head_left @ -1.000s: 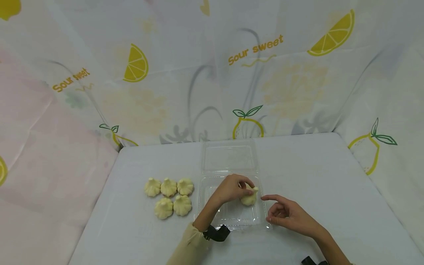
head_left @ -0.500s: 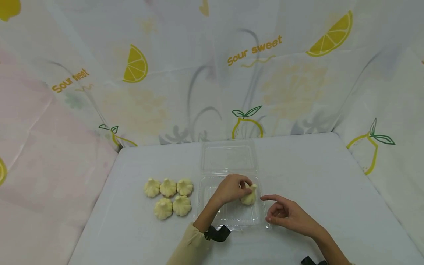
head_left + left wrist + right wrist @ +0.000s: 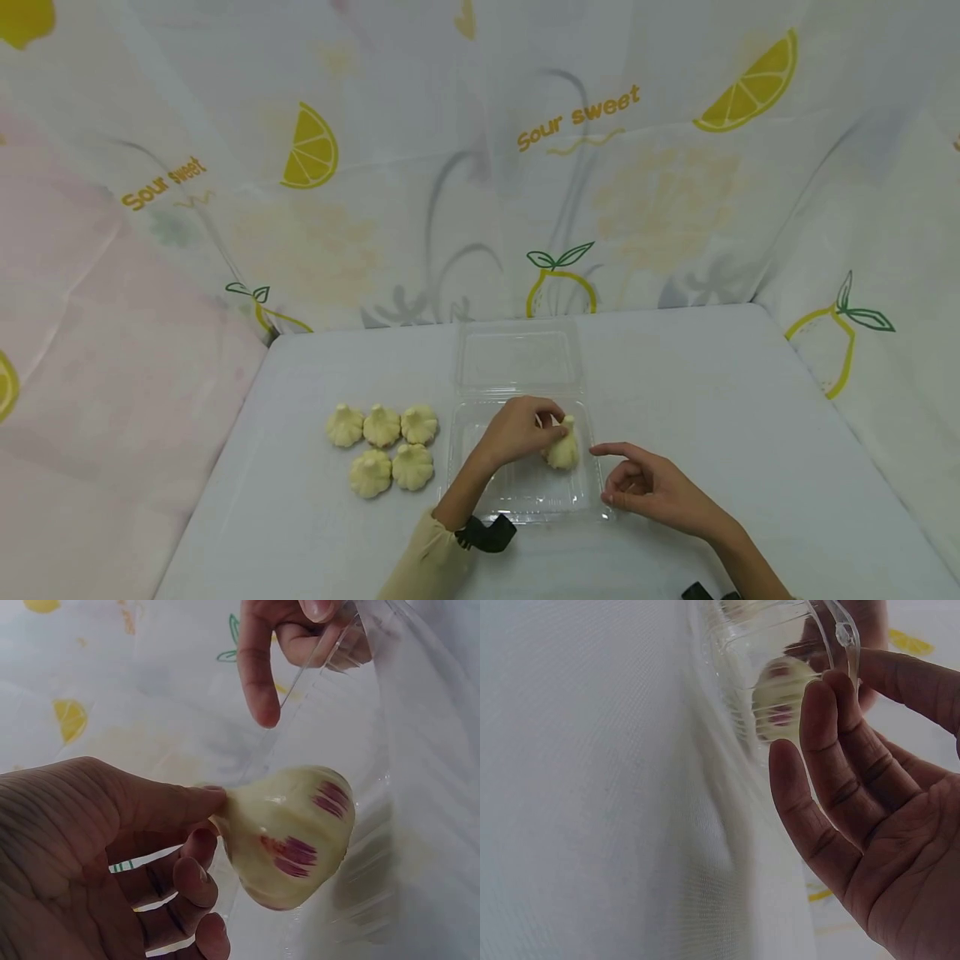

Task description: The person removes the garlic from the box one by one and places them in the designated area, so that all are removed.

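My left hand (image 3: 517, 433) pinches a garlic bulb (image 3: 562, 450) by its stem inside the base of a clear plastic clamshell box (image 3: 517, 502). In the left wrist view the bulb (image 3: 296, 832) is pale cream with purple streaks, tilted, its neck between thumb and fingertips. My right hand (image 3: 660, 492) is at the box's front right corner. Its thumb and curled fingers hold the rim (image 3: 846, 634) there, while the index finger reaches along the right side. Through the clear wall, the right wrist view shows the streaked bulb (image 3: 780, 701).
Several more garlic bulbs (image 3: 381, 427) sit in two rows on the white-covered table (image 3: 300, 542), left of the box. The box's lid (image 3: 519, 358) lies folded back toward the rear. A lemon-print cloth (image 3: 450, 200) walls in the back and sides.
The left hand has turned the garlic bulb slightly and shifted it a little left, so its stem stands more upright. The right hand stays at the box corner.
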`<state>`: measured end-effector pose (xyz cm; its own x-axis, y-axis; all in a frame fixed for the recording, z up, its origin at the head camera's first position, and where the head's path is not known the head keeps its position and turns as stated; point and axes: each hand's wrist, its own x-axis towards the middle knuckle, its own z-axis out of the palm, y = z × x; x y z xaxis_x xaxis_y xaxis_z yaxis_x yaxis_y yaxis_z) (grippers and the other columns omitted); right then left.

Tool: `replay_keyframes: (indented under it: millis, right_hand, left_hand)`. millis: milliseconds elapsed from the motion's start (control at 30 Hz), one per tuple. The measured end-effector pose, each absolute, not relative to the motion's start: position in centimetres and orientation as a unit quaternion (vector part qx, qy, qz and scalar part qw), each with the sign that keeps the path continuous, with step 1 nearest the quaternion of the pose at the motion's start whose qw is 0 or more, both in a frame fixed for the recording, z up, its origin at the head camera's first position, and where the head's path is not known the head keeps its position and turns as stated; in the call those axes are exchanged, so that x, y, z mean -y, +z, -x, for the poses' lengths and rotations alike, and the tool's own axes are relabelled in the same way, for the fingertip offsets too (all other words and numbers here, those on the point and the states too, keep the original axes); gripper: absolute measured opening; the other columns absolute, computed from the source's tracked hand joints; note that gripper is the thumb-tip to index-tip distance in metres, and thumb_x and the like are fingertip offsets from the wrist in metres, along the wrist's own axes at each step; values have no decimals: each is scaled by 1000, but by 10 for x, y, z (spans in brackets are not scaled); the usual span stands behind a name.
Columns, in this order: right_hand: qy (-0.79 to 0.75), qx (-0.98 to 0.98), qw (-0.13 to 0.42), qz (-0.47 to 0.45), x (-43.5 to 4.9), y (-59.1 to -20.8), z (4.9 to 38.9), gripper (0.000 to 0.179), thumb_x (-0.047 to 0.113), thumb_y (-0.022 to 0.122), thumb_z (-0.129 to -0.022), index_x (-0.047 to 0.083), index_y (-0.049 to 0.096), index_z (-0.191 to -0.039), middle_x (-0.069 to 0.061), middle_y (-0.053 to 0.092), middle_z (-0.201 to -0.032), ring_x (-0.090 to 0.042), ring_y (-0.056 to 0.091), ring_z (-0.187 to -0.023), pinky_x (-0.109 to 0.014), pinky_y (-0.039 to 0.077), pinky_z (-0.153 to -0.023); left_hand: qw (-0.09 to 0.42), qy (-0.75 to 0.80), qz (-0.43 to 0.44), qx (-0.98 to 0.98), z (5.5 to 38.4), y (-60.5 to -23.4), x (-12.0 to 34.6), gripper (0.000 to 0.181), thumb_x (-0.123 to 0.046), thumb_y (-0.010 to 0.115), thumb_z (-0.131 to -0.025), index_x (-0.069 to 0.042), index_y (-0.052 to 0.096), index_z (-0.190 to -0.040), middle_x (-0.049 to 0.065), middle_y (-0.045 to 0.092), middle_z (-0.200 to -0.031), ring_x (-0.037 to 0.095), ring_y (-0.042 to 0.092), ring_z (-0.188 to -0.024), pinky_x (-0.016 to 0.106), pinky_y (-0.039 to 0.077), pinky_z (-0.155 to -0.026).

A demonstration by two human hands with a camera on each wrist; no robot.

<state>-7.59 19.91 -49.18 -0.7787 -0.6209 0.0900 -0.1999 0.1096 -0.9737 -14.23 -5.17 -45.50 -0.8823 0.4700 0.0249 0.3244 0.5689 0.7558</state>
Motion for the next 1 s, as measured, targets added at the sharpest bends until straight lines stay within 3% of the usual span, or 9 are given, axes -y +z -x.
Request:
replay_keyframes:
  millis: [1000]
  right_hand:
    - [-605,-723,168,288,-201,-495,77,55,3,69,-92,-3,44,-140,-14,69,-88,-25,68,-77,-32,55,-65]
  left_hand:
    - [38,459,-248,-852,132,-435,99,12,-14,74,-88,-8,75,-98,-6,61,-74,8,56,-67,25,48,-61]
